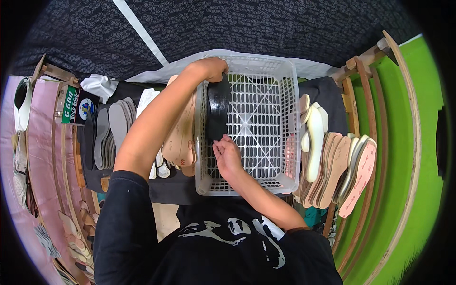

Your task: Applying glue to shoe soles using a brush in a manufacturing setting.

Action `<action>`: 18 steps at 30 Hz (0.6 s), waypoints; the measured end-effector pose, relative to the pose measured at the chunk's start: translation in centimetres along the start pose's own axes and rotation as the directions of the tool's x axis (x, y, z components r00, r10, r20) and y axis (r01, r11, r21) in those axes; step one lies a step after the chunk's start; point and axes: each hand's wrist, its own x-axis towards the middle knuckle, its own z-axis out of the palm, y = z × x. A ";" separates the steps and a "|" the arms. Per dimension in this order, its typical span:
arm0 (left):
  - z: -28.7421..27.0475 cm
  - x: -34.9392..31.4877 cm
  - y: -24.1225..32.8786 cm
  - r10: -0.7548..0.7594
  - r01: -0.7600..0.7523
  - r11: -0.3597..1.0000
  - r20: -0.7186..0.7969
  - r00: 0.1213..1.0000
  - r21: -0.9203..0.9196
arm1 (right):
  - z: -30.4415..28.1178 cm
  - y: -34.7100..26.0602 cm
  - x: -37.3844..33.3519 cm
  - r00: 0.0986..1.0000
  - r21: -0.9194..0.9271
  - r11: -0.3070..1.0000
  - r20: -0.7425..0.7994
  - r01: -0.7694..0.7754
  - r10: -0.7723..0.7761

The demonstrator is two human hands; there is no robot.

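A shiny black sole-shaped piece stands lengthwise along the left inner side of a white plastic basket. At its far end my left hand is closed around the tip, reaching over the basket's left side. My right hand has its fingers bent and pinched at the near end of the same piece, inside the basket. Through the basket's slotted bottom a dark surface shows. The fingertips of my left hand are partly hidden behind the hand itself.
Left of the basket stand tan insoles, grey soles and a green and black can. On the right are cream pieces and stacked insoles. Wooden rails flank both sides; a dark patterned cloth hangs behind.
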 end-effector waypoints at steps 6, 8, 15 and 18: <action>1.2 1.2 -1.0 0.002 -0.004 0.997 0.029 1.000 0.073 | 1.7 -0.8 -1.0 0.998 -0.069 0.997 -0.053 -0.025 0.021; 0.9 1.4 -0.7 0.002 -0.005 0.997 0.037 0.999 0.081 | 2.0 -1.2 -1.5 0.997 -0.063 0.997 -0.066 -0.040 0.035; 0.0 1.0 -0.1 -0.015 0.015 0.999 0.035 0.999 0.028 | 2.1 -2.4 -1.8 0.996 -0.180 0.982 -0.081 -0.054 0.040; -0.3 -1.9 -0.4 0.036 -0.045 0.994 -0.090 0.995 -0.103 | 2.0 -2.4 -2.2 0.996 -0.182 0.982 -0.084 -0.045 0.030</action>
